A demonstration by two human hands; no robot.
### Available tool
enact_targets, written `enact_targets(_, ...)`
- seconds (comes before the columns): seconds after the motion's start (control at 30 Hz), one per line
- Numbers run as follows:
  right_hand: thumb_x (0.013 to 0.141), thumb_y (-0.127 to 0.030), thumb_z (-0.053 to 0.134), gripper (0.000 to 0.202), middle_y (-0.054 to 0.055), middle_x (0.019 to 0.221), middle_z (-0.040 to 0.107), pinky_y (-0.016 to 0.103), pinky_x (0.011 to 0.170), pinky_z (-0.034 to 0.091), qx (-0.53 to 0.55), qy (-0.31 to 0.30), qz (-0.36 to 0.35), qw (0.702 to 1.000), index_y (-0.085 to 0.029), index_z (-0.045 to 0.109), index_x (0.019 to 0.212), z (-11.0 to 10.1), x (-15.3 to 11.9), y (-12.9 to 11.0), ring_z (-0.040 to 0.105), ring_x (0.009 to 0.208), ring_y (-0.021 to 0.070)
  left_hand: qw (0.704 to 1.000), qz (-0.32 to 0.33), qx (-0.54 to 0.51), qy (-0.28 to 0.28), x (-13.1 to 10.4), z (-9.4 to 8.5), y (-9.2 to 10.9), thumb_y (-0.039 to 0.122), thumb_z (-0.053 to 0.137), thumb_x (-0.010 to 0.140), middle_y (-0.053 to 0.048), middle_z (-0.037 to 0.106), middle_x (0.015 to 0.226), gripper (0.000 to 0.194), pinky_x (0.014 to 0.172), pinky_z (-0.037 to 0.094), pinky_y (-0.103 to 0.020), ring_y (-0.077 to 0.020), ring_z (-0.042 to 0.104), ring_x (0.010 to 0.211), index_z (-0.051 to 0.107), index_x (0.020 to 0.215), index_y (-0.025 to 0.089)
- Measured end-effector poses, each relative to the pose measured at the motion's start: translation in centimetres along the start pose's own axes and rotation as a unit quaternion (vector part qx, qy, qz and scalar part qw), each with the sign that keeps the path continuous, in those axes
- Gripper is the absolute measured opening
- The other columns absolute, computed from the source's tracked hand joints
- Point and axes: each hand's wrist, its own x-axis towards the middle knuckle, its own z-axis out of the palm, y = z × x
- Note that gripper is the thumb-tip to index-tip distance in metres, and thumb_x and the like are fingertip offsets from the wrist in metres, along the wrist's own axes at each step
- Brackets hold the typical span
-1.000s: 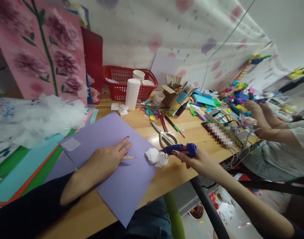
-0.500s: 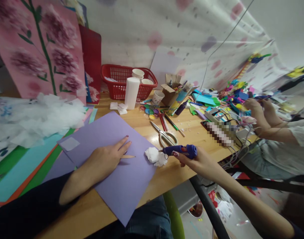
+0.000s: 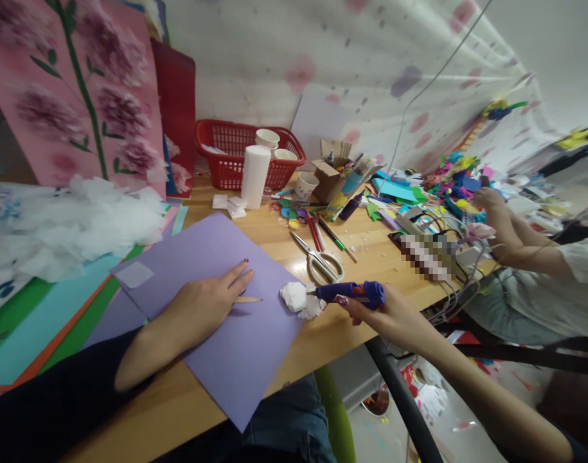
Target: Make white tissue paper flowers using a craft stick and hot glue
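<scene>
My left hand (image 3: 209,307) rests on a large sheet of purple paper (image 3: 255,360), two fingers stretched out. A pencil (image 3: 249,299) is tucked in this hand, its point showing to the right past the fingers. In my right hand (image 3: 378,312) is a dark blue hot glue gun (image 3: 354,294), its nozzle pointing left. The nozzle tip is at a crumpled white paper ball (image 3: 294,296) on the sheet's right edge; whether they touch I cannot tell. Another crumpled white piece (image 3: 313,307) lies beside the ball, partly behind the nozzle.
Scissors (image 3: 317,258) lie just beyond the glue gun. Farther back stand a white roll (image 3: 256,177), a red basket (image 3: 216,154) with paper cups, and a cardboard box (image 3: 326,180). White tissue (image 3: 105,218) is heaped at left. Cables and a co-worker's arms (image 3: 508,228) are at right.
My hands, the glue gun and the white ball stay nearly in place. The view has shifted slightly. The co-worker's hands at right have moved a little.
</scene>
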Motion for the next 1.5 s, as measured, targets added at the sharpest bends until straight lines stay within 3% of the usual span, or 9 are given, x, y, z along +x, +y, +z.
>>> enact_targets(0.2,0.087,-0.053,0.056,0.037,-0.001,0.055,0.056,0.026,0.048,0.038,0.002,0.009,-0.016,1.000,-0.020,0.065,0.072,0.2,-0.1,0.0,0.052,0.052,0.0128,1.000,-0.006,-0.022,0.001,-0.1,-0.1,-0.1,0.009,0.035,0.090,-0.011,0.040,0.154,0.057,0.066,0.061,-0.037,-0.0285,0.072,0.097,0.046,0.144,0.022)
enact_targets(0.4,0.088,-0.051,0.055,0.034,-0.003,0.057,0.048,0.025,0.046,0.034,-0.015,-0.013,-0.046,0.999,-0.023,0.073,0.094,0.2,-0.6,-0.2,0.042,0.053,0.0114,1.000,-0.006,-0.003,-0.014,0.0,-0.4,0.2,0.010,0.034,0.092,-0.010,0.038,0.154,0.055,0.066,0.060,-0.037,-0.0292,0.071,0.099,0.044,0.145,0.021)
enact_targets(0.57,0.087,-0.053,0.056,0.037,0.000,0.056,0.058,0.026,0.048,0.037,-0.008,-0.001,-0.021,1.000,-0.020,0.068,0.074,0.1,-0.7,-0.2,0.049,0.052,0.0118,1.000,0.008,0.016,-0.008,0.0,-0.3,0.0,0.007,0.032,0.091,-0.007,0.035,0.156,0.057,0.068,0.061,-0.039,-0.0278,0.071,0.099,0.044,0.145,0.018)
enact_targets(0.63,0.087,-0.052,0.056,0.037,0.000,0.058,0.059,0.026,0.049,0.038,-0.006,-0.003,-0.023,1.000,-0.020,0.067,0.073,0.1,-0.7,-0.1,0.050,0.052,0.0121,1.000,0.011,0.014,-0.007,0.0,-0.3,0.0,0.006,0.032,0.090,-0.007,0.035,0.156,0.057,0.068,0.061,-0.039,-0.0277,0.071,0.098,0.044,0.145,0.018)
enact_targets(0.77,0.087,-0.054,0.055,0.037,-0.002,0.055,0.045,0.025,0.045,0.033,-0.016,-0.008,-0.029,0.999,-0.021,0.072,0.086,0.3,-0.8,-0.1,0.041,0.051,0.0114,1.000,0.006,0.018,-0.006,0.0,-0.3,0.0,0.007,0.033,0.090,-0.007,0.035,0.155,0.057,0.064,0.061,-0.039,-0.0275,0.072,0.093,0.045,0.145,0.019)
enact_targets(0.97,0.086,-0.053,0.057,0.034,-0.004,0.054,0.033,0.024,0.043,0.026,-0.006,-0.034,-0.023,0.999,-0.023,0.074,0.083,0.6,-1.2,-0.3,0.030,0.050,0.0096,1.000,0.004,0.000,-0.003,0.0,-0.4,0.1,0.007,0.034,0.090,-0.008,0.038,0.154,0.057,0.068,0.061,-0.037,-0.0276,0.071,0.098,0.046,0.144,0.020)
enact_targets(1.23,0.086,-0.052,0.057,0.035,-0.003,0.051,0.037,0.024,0.042,0.028,-0.029,-0.032,-0.029,0.999,-0.022,0.074,0.079,0.6,-1.3,-0.8,0.032,0.048,0.0097,1.000,0.004,0.018,-0.001,0.0,-0.5,0.1,0.007,0.035,0.089,-0.008,0.038,0.154,0.057,0.062,0.060,-0.034,-0.0262,0.073,0.091,0.047,0.143,0.020)
enact_targets(1.5,0.086,-0.051,0.058,0.033,0.000,0.054,0.054,0.025,0.043,0.035,-0.018,0.002,-0.034,0.999,-0.022,0.074,0.083,0.3,-1.2,-0.2,0.044,0.050,0.0116,1.000,0.010,0.022,0.008,0.1,-0.1,0.0,0.009,0.035,0.091,-0.007,0.037,0.155,0.055,0.061,0.060,-0.035,-0.0264,0.072,0.091,0.046,0.144,0.020)
